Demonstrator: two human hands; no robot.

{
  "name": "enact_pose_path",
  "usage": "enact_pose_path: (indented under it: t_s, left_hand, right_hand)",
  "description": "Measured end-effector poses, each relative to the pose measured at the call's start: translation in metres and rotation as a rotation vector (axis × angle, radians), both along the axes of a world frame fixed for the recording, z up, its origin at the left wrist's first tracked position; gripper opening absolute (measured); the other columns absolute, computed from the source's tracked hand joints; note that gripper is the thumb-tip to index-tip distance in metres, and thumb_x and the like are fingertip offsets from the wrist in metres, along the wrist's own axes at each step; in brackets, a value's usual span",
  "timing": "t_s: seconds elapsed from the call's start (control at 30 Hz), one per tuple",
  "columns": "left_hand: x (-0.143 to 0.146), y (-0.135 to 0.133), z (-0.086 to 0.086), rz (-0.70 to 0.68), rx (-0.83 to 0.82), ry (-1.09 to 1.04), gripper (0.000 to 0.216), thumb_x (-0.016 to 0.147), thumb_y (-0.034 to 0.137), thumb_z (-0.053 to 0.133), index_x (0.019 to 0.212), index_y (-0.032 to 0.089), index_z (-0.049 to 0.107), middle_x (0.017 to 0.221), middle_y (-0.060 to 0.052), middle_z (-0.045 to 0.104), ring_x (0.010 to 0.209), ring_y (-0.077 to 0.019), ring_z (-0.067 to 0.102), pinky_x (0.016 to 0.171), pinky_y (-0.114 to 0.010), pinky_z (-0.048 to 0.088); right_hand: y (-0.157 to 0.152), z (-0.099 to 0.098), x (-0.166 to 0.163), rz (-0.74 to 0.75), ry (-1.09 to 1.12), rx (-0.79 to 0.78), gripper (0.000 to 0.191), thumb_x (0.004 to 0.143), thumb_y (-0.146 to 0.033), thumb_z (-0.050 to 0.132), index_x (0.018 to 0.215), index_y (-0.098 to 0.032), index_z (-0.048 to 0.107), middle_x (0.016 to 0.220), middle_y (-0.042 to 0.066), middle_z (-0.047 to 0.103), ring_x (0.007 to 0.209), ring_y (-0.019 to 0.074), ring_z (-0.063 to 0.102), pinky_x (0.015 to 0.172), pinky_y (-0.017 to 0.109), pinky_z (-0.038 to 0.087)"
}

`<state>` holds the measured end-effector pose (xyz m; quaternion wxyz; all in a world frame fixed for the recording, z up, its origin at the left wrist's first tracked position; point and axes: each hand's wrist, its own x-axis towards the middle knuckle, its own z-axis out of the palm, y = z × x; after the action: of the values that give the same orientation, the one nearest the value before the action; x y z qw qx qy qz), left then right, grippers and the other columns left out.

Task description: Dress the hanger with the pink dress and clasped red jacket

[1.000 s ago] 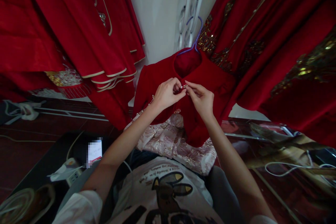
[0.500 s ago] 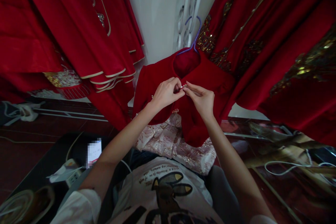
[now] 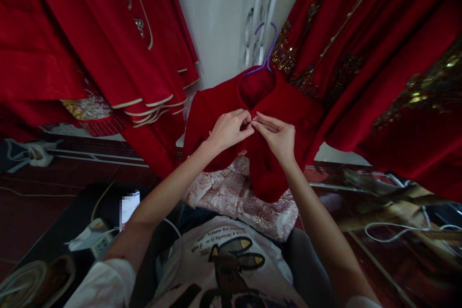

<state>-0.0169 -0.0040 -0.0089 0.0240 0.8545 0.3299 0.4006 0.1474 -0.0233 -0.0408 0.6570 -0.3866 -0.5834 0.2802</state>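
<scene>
A dark red velvet jacket (image 3: 288, 106) hangs on a purple hanger (image 3: 265, 50) in front of me, with a pale pink embroidered skirt (image 3: 234, 195) below it. My left hand (image 3: 229, 130) and my right hand (image 3: 276, 135) meet at the jacket's front just under the collar. Both pinch a small beaded fastening (image 3: 254, 118) between thumb and fingers. The left fingers curl over the jacket's left edge, and the right fingers hold the right edge.
Red garments with gold trim (image 3: 144, 33) hang at the left, red gold-embroidered ones (image 3: 361, 48) at the right. A white wall (image 3: 216, 14) is behind. A power strip with cables (image 3: 90, 238) lies at the lower left, white cable (image 3: 397, 231) at the right.
My left fingers have curled down tighter over the fastening. The right hand and the jacket have hardly moved.
</scene>
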Motion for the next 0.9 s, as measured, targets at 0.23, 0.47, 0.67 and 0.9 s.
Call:
enact_pose_path:
  t_s: [0.23, 0.47, 0.67, 0.9]
  left_hand:
    - [0.001, 0.002, -0.001, -0.019, -0.008, 0.033, 0.007, 0.084, 0.018, 0.057, 0.08, 0.016, 0.062, 0.079, -0.002, 0.066, 0.067, -0.0112, 0.062, 0.064, -0.022, 0.046]
    - [0.012, -0.007, -0.024, 0.014, -0.197, -0.257, 0.011, 0.086, 0.017, 0.057, 0.095, 0.016, 0.063, 0.092, -0.005, 0.071, 0.078, -0.0129, 0.067, 0.072, -0.024, 0.055]
    - [0.009, -0.016, -0.041, -0.087, -0.471, -0.527, 0.026, 0.094, 0.033, 0.052, 0.112, 0.017, 0.063, 0.111, -0.009, 0.071, 0.086, -0.014, 0.071, 0.074, -0.026, 0.06]
    - [-0.056, -0.022, -0.029, 0.038, -0.446, -0.357, 0.028, 0.093, 0.042, 0.054, 0.103, 0.019, 0.067, 0.101, -0.005, 0.073, 0.083, -0.014, 0.071, 0.073, -0.025, 0.059]
  right_hand:
    - [0.005, -0.003, 0.004, 0.039, -0.017, 0.005, 0.037, 0.073, -0.032, 0.08, 0.108, -0.019, 0.076, 0.102, 0.005, 0.077, 0.092, 0.0222, 0.074, 0.093, 0.042, 0.06]
    - [-0.002, -0.017, 0.008, 0.069, -0.242, 0.101, 0.054, 0.086, -0.031, 0.064, 0.139, -0.027, 0.055, 0.136, 0.007, 0.06, 0.119, 0.022, 0.063, 0.101, 0.043, 0.054]
    - [-0.019, -0.056, 0.004, -0.091, -0.874, 0.259, 0.104, 0.077, -0.02, 0.069, 0.16, -0.025, 0.005, 0.165, 0.011, -0.001, 0.152, 0.0325, 0.008, 0.121, 0.057, 0.019]
    - [-0.007, -0.092, 0.008, -0.413, -0.829, 0.376, 0.067, 0.086, -0.014, 0.055, 0.149, -0.024, 0.036, 0.154, 0.015, 0.037, 0.143, 0.0279, 0.036, 0.113, 0.053, 0.035]
